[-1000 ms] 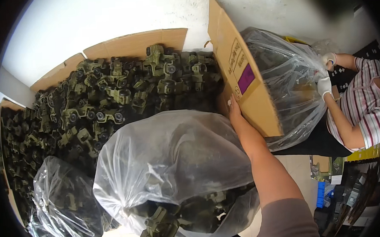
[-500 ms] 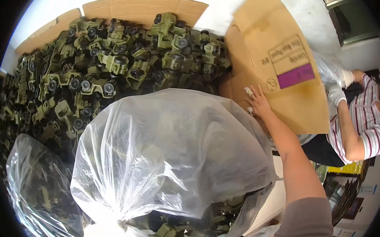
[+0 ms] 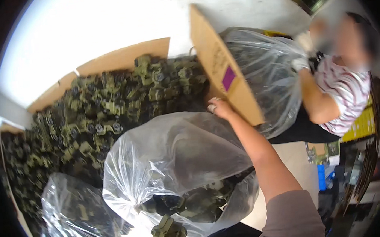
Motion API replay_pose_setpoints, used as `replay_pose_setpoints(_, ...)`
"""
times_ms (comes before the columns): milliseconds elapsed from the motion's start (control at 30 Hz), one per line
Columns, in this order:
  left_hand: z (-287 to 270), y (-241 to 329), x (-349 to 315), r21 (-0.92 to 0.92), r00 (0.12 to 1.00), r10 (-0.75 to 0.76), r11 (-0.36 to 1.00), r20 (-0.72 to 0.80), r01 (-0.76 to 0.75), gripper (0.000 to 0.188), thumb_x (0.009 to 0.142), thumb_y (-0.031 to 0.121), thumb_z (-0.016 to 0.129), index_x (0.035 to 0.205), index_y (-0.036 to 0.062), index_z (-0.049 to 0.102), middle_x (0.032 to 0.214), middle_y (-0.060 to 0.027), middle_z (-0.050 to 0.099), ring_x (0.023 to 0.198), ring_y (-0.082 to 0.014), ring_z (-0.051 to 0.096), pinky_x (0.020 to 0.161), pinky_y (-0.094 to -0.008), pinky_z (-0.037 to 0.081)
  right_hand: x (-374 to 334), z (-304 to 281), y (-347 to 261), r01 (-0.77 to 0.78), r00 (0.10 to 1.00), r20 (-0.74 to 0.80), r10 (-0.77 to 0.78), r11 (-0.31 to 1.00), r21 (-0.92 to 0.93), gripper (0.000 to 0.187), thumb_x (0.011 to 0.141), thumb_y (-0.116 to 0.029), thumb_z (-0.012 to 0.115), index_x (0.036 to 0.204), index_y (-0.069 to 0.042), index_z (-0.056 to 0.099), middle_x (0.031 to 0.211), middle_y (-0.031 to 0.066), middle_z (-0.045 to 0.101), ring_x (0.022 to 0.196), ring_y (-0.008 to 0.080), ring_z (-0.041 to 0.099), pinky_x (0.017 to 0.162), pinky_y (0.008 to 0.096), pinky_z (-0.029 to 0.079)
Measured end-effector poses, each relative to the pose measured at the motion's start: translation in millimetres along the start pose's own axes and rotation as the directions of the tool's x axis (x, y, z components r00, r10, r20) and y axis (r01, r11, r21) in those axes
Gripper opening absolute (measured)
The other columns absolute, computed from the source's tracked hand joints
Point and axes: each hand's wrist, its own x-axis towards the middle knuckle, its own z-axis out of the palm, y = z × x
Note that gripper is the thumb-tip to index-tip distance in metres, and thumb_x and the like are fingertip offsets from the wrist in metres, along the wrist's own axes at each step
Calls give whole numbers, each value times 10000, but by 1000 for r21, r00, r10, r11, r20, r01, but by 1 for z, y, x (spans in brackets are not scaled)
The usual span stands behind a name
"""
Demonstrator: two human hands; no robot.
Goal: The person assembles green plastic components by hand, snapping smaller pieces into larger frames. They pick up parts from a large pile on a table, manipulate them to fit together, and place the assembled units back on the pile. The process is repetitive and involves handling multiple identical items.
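Observation:
My right hand (image 3: 219, 108) reaches across from the lower right, with white wraps on its fingers. It is beside the lower part of a brown cardboard flap (image 3: 221, 65) with a purple label. Its fingers look bent and blurred, so their grip is unclear. Under my forearm bulges a large clear plastic bag (image 3: 178, 149), gathered at one side, with olive-green toy vehicles (image 3: 203, 203) showing through and at its lower part. An olive-green toy vehicle (image 3: 167, 233) pokes up at the lower edge. My left hand is out of view.
A big heap of olive-green toy vehicles (image 3: 95, 110) fills the left, backed by cardboard walls (image 3: 122, 57). Another clear bag (image 3: 77, 214) stands lower left. At right, a person in a striped shirt (image 3: 343, 93) with white gloves holds a clear plastic bag (image 3: 265, 76).
The view has swung, showing more of the person at right. The cardboard flap now appears narrower and more slanted. My right hand's fingers, spread on the flap before, now look bent near its lower part.

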Motion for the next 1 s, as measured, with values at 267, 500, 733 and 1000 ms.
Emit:
replay_pose_setpoints(267, 32, 61, -24, -143, 953, 275, 956, 130, -257, 651, 806, 354, 619, 1315, 104, 300, 1268, -134, 430, 1139, -256, 449, 974, -408, 368, -292, -33, -56, 85, 982, 135, -132, 947, 309, 663, 690, 33, 508, 1311, -181, 425, 1271, 183, 459, 1165, 339, 443, 959, 394, 367)
replay_pose_setpoints(500, 71, 109, -79, -198, 940, 342, 920, -9, -337, 636, 752, 352, 687, 1249, 139, 352, 1203, -124, 481, 1035, -257, 533, 853, -404, 477, -457, -27, -40, -185, 946, 313, 83, 932, 311, 385, 768, -132, 553, 1152, -100, 547, 1131, 159, 560, 1032, 330, 534, 874, 409, 429)
replay_pose_setpoints(733, 49, 113, -125, -256, 876, 471, 863, 98, -436, 515, 836, 279, 598, 1266, 113, 367, 1241, -126, 468, 1138, -252, 473, 955, -393, 397, -485, -16, -44, -226, 928, 351, 127, 940, 258, 302, 778, -227, 540, 1046, -108, 612, 1026, 140, 619, 985, 312, 569, 842, 410, 449)
replay_pose_setpoints(1000, -12, 133, -132, -263, 772, 557, 829, 304, -494, 698, 774, 393, 671, 1284, 72, 318, 1193, -118, 477, 1101, -234, 471, 931, -357, 387, -603, 33, -6, -498, 867, 77, 493, 845, 197, 337, 762, -300, 563, 988, -62, 638, 1010, 141, 629, 965, 307, 584, 822, 398, 466)
